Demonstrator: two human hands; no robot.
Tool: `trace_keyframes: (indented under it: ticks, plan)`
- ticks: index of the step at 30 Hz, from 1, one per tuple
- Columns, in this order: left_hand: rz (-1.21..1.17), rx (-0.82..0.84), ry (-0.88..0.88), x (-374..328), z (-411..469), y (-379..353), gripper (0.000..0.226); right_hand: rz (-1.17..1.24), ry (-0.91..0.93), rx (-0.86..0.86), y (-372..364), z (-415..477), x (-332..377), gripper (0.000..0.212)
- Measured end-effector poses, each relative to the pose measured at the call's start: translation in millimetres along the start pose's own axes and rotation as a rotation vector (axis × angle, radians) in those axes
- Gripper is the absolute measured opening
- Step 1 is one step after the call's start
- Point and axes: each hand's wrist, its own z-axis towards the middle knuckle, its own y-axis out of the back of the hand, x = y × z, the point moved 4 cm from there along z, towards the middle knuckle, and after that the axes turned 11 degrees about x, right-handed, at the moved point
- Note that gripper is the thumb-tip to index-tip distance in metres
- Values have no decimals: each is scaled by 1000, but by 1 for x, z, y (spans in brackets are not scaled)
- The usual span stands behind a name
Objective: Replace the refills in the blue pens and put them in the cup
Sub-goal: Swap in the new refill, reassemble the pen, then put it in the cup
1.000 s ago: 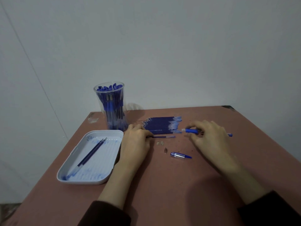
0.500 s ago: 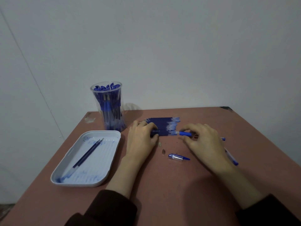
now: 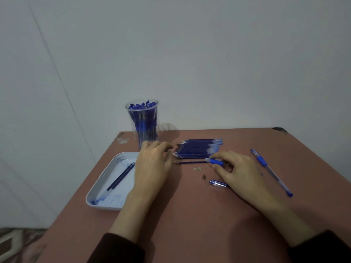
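Lowest in the frame, two dark sleeves (image 3: 117, 249) over the reddish-brown worktop (image 3: 190, 228).

Above them, left of centre, the left hand (image 3: 153, 168): palm down, fingers loosely bent, nothing visibly gripped, thumb side just beside the metal point of a single refill (image 3: 191, 162). Half a second ago, fingertips on the row of refills; now drawn off to the left of that row.

Right of centre, the right hand (image 3: 241, 171), thumb and forefinger pinched on a blue pen barrel (image 3: 215, 161), held low and pointing left. Barrel's open end meeting the back end of the single refill, with that refill now lying apart from the row, just below it. Earlier, the barrel end up against the row itself.

Below the right hand's fingers, a blue pen cap (image 3: 218, 183). Just left of it, a small metal tip (image 3: 204, 177) and some clear scraps (image 3: 197, 169), placed as before.

At the right, a whole blue pen (image 3: 271, 171) lying slantwise, fully in sight now, mostly hidden behind the wrist before.

At the left, a white tray (image 3: 97, 184), ink-smeared, holding two used refills (image 3: 121, 177), unchanged.

Farther back, the row of refills (image 3: 197, 149), side by side, points to the left.

Behind the left hand's fingers, toward the upper left of the worktop, the clear cup (image 3: 142, 120): upright, packed with blue pens, touched by neither hand.

Beyond, a bare pale wall (image 3: 209, 63).
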Motion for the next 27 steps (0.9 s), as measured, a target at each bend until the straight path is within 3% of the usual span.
trace_keyframes:
  ticks: [3,5,8,14,16,18,21,25,27]
  plan:
    - [74,85,223,44,-11,34,20,18,9,-3,-2,1,1,17]
    - [154,237,366,70,-18,45,21,19,9,-4,-3,2,1,17]
    - [223,406,461,81,-26,45,18,15,14,1,-4,2,0,16]
    - [344,367,471,79,-25,44,17,28,12,9,-3,0,1,17]
    - [334,285,472,74,-23,49,15,32,14,2,-2,0,1,17]
    - [150,160,440,64,-20,59,12,51,20,-15,-1,-1,3,17]
    - [-378,47,349,32,-9,68,7,80,24,-46,1,-1,3,18]
    - [-1078,83,405,-6,4,33,18,97,26,-73,3,-1,2,14]
    - [-1299,68,470,-16,6,9,19,99,23,-81,3,-1,1,14]
